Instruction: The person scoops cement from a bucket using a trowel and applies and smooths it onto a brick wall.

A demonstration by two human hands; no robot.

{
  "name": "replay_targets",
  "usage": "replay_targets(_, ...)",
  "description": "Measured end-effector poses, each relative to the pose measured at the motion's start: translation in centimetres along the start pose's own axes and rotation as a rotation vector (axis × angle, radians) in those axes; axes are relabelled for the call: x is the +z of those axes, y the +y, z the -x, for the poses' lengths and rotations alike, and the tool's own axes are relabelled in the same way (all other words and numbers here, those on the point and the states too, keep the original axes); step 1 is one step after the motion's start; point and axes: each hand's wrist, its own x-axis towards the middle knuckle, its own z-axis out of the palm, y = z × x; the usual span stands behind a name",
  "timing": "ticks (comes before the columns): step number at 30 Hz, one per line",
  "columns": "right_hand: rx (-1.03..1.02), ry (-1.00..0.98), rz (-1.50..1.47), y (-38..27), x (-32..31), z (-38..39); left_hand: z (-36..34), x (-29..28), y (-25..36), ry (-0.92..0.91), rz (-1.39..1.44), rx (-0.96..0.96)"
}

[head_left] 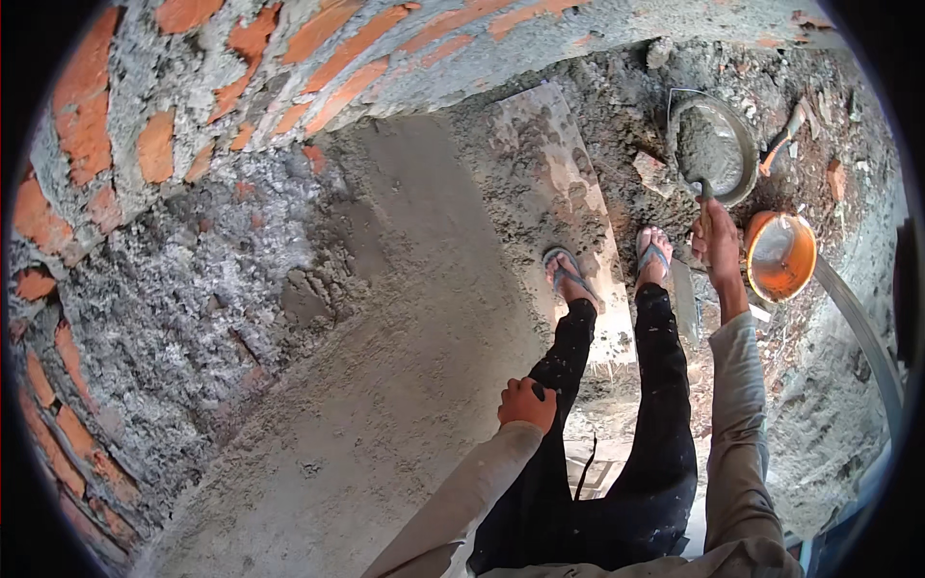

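Note:
My right hand (716, 241) is closed on the handle of a trowel (705, 195), whose end is in a round bucket (744, 159) of grey wet mortar (703, 140) at the upper right. My left hand (527, 405) is by my left thigh, fingers curled beside a small dark shape that I cannot make out. An orange bucket (803, 258) with a pale inside stands just right of my right hand. My sandalled feet are on a mortar-stained board (540, 135).
A rough brick wall (154, 144) runs along the top and left. Smoothed grey mortar (405, 173) covers the middle surface. A hand tool with an orange-and-black handle (776, 149) lies among rubble and brick pieces at the right. A long grey strip (858, 318) leans at the right edge.

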Motion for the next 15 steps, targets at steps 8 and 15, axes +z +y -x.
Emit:
replay_targets(8, -0.496, 0.330, -0.224, -1.3, 20.2, 7.2, 1.5, -0.4, -1.9, -0.016, 0.053, -0.070)
replay_targets(15, -0.394, -0.333, 0.141, 3.4, 44.5, 18.1, 1.7, 2.4, 0.9, 0.033, 0.041, -0.070)
